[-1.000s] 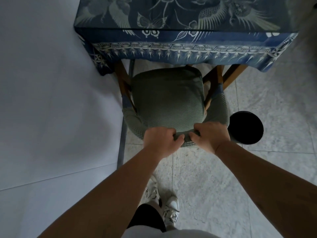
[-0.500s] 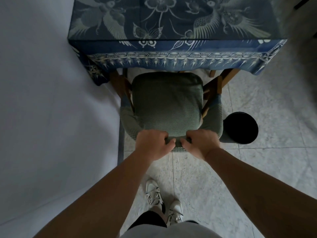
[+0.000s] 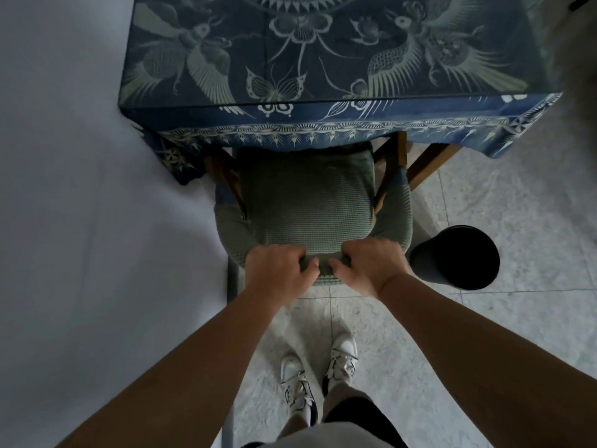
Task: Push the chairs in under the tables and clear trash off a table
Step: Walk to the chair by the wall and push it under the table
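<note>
Both hands are gripping the top of the chair [image 3: 307, 195] back, fingers curled over its green cover: the left hand [image 3: 277, 273] and right hand [image 3: 371, 265] are sitting side by side. The chair's seat is lying partly under the near edge of the tabletop [image 3: 323, 53]. A black bin [image 3: 458, 257] is standing just right of the chair.
</note>
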